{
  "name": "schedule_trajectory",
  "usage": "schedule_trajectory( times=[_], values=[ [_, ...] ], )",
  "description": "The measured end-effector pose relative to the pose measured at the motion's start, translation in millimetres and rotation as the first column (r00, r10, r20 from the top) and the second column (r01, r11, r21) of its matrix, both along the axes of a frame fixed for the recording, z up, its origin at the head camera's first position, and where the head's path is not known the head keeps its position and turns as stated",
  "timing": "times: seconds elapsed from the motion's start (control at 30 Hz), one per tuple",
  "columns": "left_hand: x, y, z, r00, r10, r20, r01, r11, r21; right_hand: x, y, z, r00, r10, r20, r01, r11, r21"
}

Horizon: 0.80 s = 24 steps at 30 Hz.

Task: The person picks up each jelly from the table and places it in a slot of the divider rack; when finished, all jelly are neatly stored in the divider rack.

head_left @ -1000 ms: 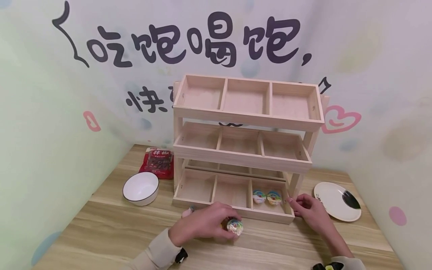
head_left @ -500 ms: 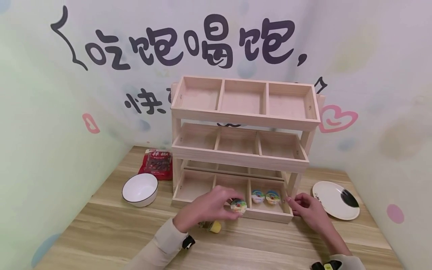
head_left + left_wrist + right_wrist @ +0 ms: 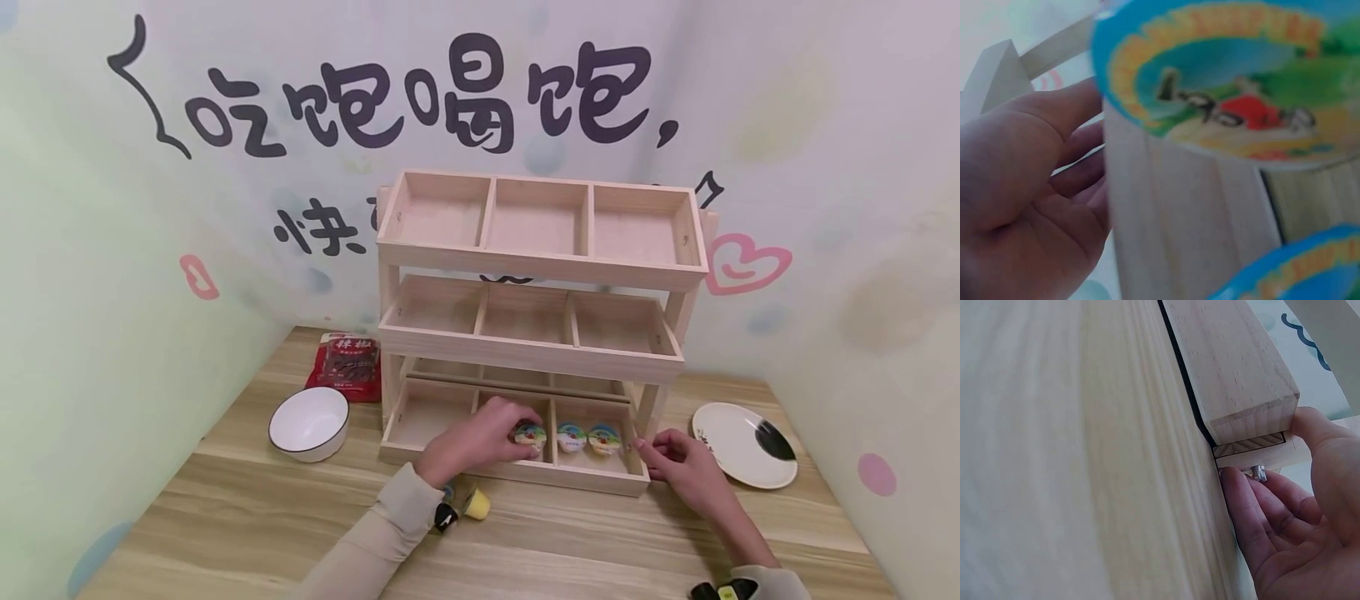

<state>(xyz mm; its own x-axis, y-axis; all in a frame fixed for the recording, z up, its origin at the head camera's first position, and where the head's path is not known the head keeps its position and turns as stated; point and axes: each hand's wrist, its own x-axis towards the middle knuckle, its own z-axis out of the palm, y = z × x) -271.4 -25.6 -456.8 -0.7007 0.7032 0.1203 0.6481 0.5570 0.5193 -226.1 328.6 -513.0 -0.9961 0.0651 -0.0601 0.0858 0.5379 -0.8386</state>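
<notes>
My left hand (image 3: pixel 483 437) reaches into the middle compartment of the bottom tray and pinches a small jelly cup (image 3: pixel 531 437) with a colourful printed lid. Two more jelly cups (image 3: pixel 588 439) sit side by side in the right compartment. At the tray's right end my right hand (image 3: pixel 686 471) holds the end wall of the wooden tray (image 3: pixel 592 478). Up close in the right wrist view, its fingers (image 3: pixel 1244 512) lie under the wooden corner, by a metal bolt (image 3: pixel 1260 473). Large blurred cup lids (image 3: pixel 1222 94) partly block the left wrist view; the held cup's body is hidden.
Under my left wrist a yellow jelly cup (image 3: pixel 477 504) lies on its side on the table, with another partly covered. A white bowl (image 3: pixel 309 423) and a red chilli packet (image 3: pixel 347 367) stand left of the three-tier wooden rack (image 3: pixel 540 262). An oval plate (image 3: pixel 738 437) lies right.
My left hand has lifted the jelly cup from the table and carried it up into the middle compartment, uncovering the yellow cup. My right hand has stayed at the tray's end.
</notes>
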Motion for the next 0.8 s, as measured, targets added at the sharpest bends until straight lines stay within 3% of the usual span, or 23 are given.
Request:
schedule_trajectory(
  times=[0.2,0.53,0.8],
  values=[
    [-4.7,3.6,-6.4,1.0,0.005,-0.016,-0.005,1.0,-0.009,-0.7,0,-0.9,1.0,-0.001,0.003,0.001,1.0,0.004],
    [-4.9,8.6,-5.7,0.999,0.019,0.026,-0.018,0.999,-0.031,-0.4,1,-1.4,1.0,-0.001,0.002,0.001,1.0,0.005],
    [-6.0,6.4,-13.0,1.0,0.021,-0.002,-0.021,1.0,0.011,-2.1,2,-3.6,1.0,0.006,-0.012,-0.006,1.0,0.002]
  ],
)
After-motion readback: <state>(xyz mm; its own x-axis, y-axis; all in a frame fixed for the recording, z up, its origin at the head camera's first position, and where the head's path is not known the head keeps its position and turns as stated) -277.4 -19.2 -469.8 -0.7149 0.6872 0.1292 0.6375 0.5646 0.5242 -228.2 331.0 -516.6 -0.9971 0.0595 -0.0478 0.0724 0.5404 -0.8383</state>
